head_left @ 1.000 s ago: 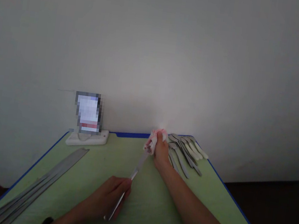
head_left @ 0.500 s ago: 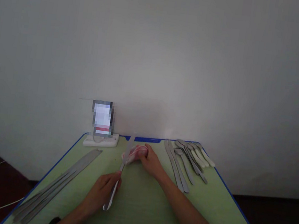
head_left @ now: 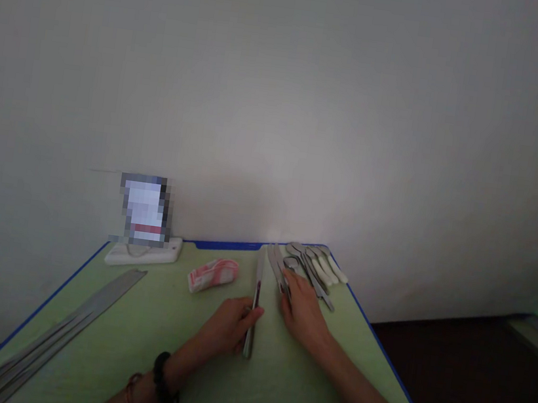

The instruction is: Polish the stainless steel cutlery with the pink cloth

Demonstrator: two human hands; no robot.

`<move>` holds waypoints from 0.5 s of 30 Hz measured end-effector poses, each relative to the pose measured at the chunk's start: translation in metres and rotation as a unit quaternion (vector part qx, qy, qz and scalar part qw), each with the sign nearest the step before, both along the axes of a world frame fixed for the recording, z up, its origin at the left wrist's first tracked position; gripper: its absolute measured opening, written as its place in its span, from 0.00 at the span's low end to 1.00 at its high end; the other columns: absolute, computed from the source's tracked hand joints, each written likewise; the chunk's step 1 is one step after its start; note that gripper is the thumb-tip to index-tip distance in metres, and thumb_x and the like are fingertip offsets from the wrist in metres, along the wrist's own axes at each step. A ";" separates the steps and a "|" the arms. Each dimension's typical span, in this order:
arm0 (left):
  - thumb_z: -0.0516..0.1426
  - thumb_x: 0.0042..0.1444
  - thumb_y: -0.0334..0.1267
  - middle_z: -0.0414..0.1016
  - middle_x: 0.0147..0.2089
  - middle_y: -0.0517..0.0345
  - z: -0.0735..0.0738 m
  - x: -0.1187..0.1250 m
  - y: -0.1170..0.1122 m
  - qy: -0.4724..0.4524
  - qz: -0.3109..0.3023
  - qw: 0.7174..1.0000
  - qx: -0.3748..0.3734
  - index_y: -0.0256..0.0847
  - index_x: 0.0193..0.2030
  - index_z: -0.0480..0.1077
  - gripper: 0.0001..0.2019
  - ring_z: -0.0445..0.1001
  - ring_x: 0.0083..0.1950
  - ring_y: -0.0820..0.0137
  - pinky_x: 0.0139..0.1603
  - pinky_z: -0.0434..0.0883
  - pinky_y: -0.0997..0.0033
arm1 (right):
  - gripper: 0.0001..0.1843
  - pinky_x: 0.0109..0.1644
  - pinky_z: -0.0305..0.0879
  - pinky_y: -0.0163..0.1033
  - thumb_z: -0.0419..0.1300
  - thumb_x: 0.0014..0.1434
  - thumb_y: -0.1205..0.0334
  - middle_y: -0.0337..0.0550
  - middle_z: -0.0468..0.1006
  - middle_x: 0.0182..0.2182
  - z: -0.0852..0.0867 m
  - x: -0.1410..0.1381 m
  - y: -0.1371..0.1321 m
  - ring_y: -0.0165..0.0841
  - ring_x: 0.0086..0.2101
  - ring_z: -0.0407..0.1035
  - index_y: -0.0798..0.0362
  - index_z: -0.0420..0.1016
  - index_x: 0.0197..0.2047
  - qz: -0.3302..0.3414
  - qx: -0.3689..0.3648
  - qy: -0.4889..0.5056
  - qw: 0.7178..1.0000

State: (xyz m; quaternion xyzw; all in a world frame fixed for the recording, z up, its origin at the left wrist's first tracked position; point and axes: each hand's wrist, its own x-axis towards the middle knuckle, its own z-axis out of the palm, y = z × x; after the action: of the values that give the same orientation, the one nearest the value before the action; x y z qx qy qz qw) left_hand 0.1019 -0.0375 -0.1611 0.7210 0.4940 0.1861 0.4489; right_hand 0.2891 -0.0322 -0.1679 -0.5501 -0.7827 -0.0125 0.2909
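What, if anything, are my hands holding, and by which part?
Your left hand holds a knife by its handle. Your right hand is at the cutlery; whether it grips any cannot be told.

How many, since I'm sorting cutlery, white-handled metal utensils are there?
3, side by side beyond the bare right hand, near the far right corner of the pale-green, blue-edged table: inner utensil, middle utensil, outer utensil along the edge. Overlap may hide others.
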 end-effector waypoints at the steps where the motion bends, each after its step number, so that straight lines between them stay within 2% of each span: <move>1: 0.45 0.58 0.50 0.65 0.15 0.66 -0.001 0.005 0.004 0.004 -0.004 1.000 0.003 0.38 0.34 0.65 0.18 0.66 0.16 0.72 0.19 0.62 0.76 | 0.25 0.55 0.62 0.51 0.49 0.57 0.70 0.56 0.70 0.51 -0.001 0.003 -0.002 0.42 0.51 0.63 0.60 0.61 0.58 -0.005 0.003 -0.018 1.000; 3: 0.47 0.58 0.47 0.68 0.16 0.66 0.000 0.013 0.010 0.024 0.003 1.000 0.009 0.35 0.44 0.64 0.17 0.67 0.15 0.71 0.21 0.64 0.75 | 0.22 0.54 0.62 0.51 0.49 0.58 0.70 0.56 0.71 0.50 -0.002 0.007 -0.003 0.42 0.51 0.63 0.59 0.65 0.56 -0.011 0.003 -0.047 0.999; 5: 0.49 0.58 0.44 0.72 0.19 0.62 0.002 0.019 0.013 0.059 0.020 0.998 0.028 0.31 0.55 0.58 0.22 0.70 0.17 0.68 0.24 0.67 0.72 | 0.19 0.54 0.61 0.50 0.49 0.59 0.70 0.54 0.72 0.50 -0.004 0.009 -0.002 0.42 0.51 0.63 0.58 0.68 0.53 -0.007 0.003 -0.064 0.998; 8: 0.52 0.57 0.44 0.78 0.30 0.48 0.005 0.025 0.014 0.168 0.050 0.979 0.102 0.28 0.64 0.47 0.33 0.77 0.30 0.60 0.32 0.70 0.67 | 0.17 0.55 0.59 0.49 0.49 0.60 0.69 0.51 0.73 0.49 -0.003 0.010 -0.001 0.40 0.52 0.63 0.56 0.71 0.49 0.006 0.001 -0.069 0.998; 9: 0.52 0.58 0.45 0.79 0.33 0.45 0.005 0.025 0.013 0.210 0.052 0.968 0.126 0.28 0.65 0.47 0.33 0.78 0.34 0.57 0.34 0.70 0.64 | 0.16 0.55 0.58 0.49 0.49 0.60 0.69 0.50 0.74 0.49 -0.003 0.011 -0.002 0.40 0.52 0.63 0.55 0.72 0.49 0.012 -0.002 -0.066 0.998; 11: 0.48 0.61 0.47 0.78 0.35 0.43 0.003 0.023 0.013 0.264 0.037 0.950 0.159 0.32 0.64 0.52 0.28 0.78 0.37 0.55 0.36 0.70 0.60 | 0.16 0.56 0.57 0.49 0.50 0.60 0.69 0.48 0.75 0.48 -0.002 0.012 -0.004 0.39 0.52 0.64 0.54 0.73 0.48 0.024 -0.009 -0.059 0.998; 13: 0.45 0.63 0.46 0.78 0.37 0.45 -0.002 0.016 0.015 0.256 0.001 0.945 0.204 0.36 0.59 0.60 0.22 0.77 0.39 0.56 0.40 0.70 0.58 | 0.16 0.58 0.56 0.49 0.50 0.60 0.69 0.48 0.75 0.49 -0.001 0.013 -0.006 0.39 0.53 0.63 0.54 0.74 0.48 0.031 -0.020 -0.057 0.998; 15: 0.48 0.62 0.43 0.75 0.47 0.44 -0.008 0.008 0.019 0.211 -0.033 0.936 0.279 0.37 0.56 0.64 0.19 0.73 0.49 0.58 0.50 0.67 0.56 | 0.17 0.59 0.54 0.49 0.51 0.59 0.69 0.47 0.74 0.50 -0.001 0.014 -0.007 0.39 0.54 0.62 0.54 0.73 0.50 0.032 -0.034 -0.065 0.997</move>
State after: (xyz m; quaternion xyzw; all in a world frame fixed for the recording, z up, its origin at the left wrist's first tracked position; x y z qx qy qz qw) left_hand 0.1103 -0.0190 -0.1694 0.8557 0.4817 0.1455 0.1210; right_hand 0.3031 -0.0395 -0.1689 -0.5323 -0.8171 -0.0118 0.2209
